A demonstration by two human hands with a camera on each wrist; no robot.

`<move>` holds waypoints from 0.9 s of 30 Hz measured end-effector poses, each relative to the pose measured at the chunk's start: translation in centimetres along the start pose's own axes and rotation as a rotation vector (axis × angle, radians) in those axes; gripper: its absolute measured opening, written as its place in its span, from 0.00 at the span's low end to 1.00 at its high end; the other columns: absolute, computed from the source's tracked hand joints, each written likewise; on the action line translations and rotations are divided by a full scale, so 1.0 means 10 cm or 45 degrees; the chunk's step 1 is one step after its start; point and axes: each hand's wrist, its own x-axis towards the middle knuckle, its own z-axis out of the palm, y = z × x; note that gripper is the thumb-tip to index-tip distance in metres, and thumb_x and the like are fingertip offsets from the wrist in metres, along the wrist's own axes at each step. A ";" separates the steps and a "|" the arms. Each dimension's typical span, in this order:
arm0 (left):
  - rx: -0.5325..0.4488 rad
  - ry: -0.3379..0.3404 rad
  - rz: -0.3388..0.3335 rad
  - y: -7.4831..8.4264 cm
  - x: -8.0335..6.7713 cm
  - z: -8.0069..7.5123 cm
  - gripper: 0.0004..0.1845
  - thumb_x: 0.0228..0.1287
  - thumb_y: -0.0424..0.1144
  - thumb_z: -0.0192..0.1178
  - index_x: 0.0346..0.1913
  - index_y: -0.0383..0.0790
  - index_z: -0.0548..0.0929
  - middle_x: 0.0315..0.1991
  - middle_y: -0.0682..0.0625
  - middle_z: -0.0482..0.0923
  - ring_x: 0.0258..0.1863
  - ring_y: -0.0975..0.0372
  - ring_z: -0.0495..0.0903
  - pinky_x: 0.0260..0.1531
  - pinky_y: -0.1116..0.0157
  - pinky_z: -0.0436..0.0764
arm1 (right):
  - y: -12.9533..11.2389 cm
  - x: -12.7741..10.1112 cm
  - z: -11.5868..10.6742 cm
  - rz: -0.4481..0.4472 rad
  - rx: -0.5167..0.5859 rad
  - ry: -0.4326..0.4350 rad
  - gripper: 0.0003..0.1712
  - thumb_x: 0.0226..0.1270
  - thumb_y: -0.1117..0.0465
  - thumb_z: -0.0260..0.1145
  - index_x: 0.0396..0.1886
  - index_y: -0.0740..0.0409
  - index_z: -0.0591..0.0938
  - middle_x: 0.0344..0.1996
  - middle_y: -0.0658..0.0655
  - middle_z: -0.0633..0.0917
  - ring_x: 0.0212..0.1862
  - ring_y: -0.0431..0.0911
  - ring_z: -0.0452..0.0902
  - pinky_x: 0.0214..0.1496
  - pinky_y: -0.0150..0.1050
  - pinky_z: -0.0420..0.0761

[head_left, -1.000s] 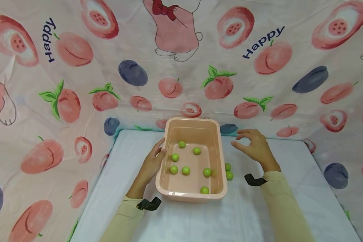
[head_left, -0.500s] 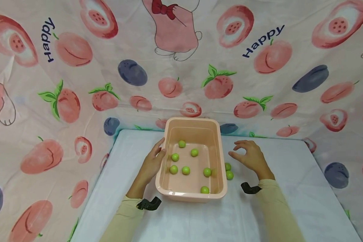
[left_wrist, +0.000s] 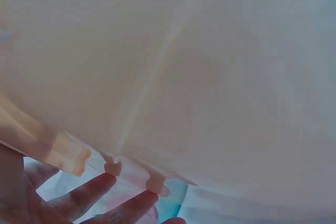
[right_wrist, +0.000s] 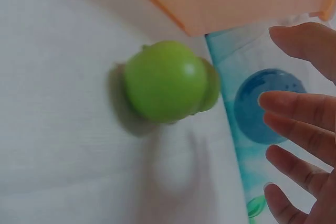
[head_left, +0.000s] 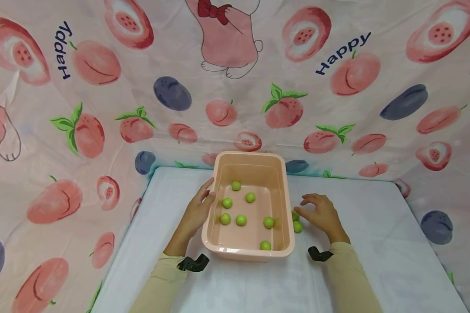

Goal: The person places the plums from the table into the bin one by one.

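Observation:
A peach-coloured plastic tub stands on the white table with several small green balls inside. Two more green balls lie on the table against the tub's right wall; the nearer one fills the right wrist view. My left hand rests flat against the tub's left wall, fingers straight. My right hand hovers just right of the two loose balls with fingers spread and loosely bent, holding nothing.
The white table is bordered by a fruit-print cloth that rises as a backdrop behind and at both sides. Both sleeves are pale yellow, with a black wrist mount on each arm.
My right hand has come down and towards me, from beside the tub's far right corner to just right of the two loose balls. The left hand and tub have stayed put.

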 end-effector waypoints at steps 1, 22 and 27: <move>0.000 0.000 -0.002 0.00 0.00 0.00 0.27 0.80 0.54 0.48 0.77 0.75 0.59 0.78 0.43 0.62 0.68 0.42 0.75 0.61 0.45 0.80 | 0.01 0.00 0.02 -0.001 0.000 0.003 0.27 0.60 0.38 0.74 0.41 0.57 0.89 0.60 0.62 0.83 0.66 0.62 0.71 0.66 0.69 0.71; -0.002 -0.006 -0.005 0.01 0.00 0.00 0.27 0.79 0.55 0.48 0.77 0.76 0.59 0.78 0.44 0.62 0.67 0.42 0.76 0.58 0.46 0.81 | 0.16 -0.05 0.28 0.014 0.048 -0.001 0.29 0.60 0.38 0.74 0.42 0.60 0.89 0.58 0.64 0.84 0.65 0.64 0.74 0.67 0.66 0.72; -0.006 -0.005 -0.001 0.01 0.00 0.00 0.27 0.80 0.55 0.48 0.77 0.76 0.59 0.79 0.44 0.61 0.67 0.41 0.76 0.58 0.46 0.82 | 0.16 -0.04 0.31 0.016 0.030 -0.003 0.28 0.60 0.39 0.73 0.43 0.60 0.90 0.58 0.63 0.84 0.65 0.63 0.74 0.68 0.65 0.71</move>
